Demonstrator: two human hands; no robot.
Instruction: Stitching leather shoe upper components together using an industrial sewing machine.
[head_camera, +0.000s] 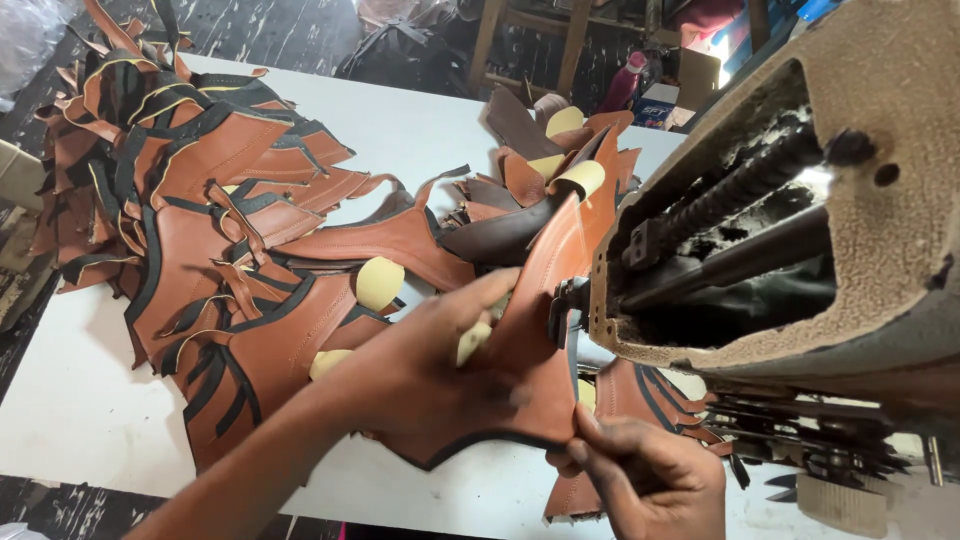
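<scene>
Surface: we look down on a white table (90, 400) in a cluttered workshop, with a dark floor and wooden chair legs beyond its far edge.
Pile at the left: we see a big heap of brown leather pieces (200, 240) edged with black trim, spreading from the far left corner toward the middle of the table.
Smaller heap: more brown cut pieces with pale yellow tabs (545, 185) lie near the far edge, just behind the work.
Machine: a worn tan sewing machine head (800, 220) fills the right side, its open end showing a dark threaded rod and bar; it stands right against the piece in hand.
Piece in hand: we hold a brown leather panel (535, 340) with a black bottom edge up off the table near the front edge, its right side at the machine's needle area.
Left hand (430, 380): fingers spread flat along the panel's face, thumb behind it.
Right hand (640, 470): thumb and fingers pressed together, pinching the panel's lower right corner.
Hard to make out: the needle and foot are dark and partly hidden by the panel; the left fingertips are blurred, and the machine's right part is cut off.
</scene>
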